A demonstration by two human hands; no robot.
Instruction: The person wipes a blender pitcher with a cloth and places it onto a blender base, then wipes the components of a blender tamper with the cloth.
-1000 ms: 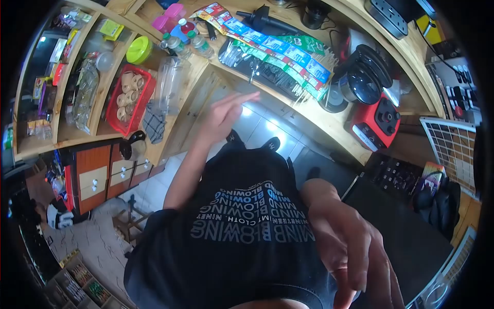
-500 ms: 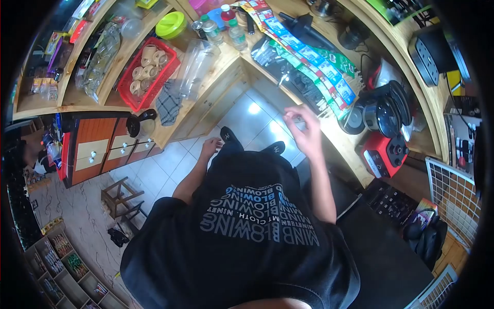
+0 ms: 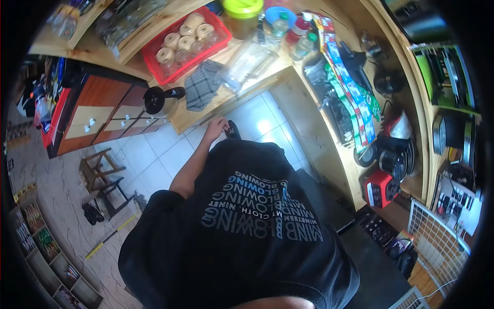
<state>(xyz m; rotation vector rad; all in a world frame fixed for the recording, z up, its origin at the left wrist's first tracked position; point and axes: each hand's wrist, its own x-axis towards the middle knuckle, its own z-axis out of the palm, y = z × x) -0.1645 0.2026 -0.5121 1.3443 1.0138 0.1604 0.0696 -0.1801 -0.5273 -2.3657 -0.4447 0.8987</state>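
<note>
My left hand hangs in front of the wooden counter's near edge, beside one black shoe. Its fingers are curled in, and nothing shows in them. Above it on the counter lie a dark checked cloth and a clear plastic container. A red basket behind them holds several pale rounded items. Left of the cloth is a black-handled pot. My right hand is out of view.
Bottles, a lime-lidded jar and colourful packet strips stand or lie along the counter. A red appliance is at right. Wooden stools stand on the floor at left, near drawers.
The view has swung left, bringing the basket and cloth nearer the centre. My right hand, raised before the counter earlier, has left the view. My left hand has moved down from its earlier raised position and curled.
</note>
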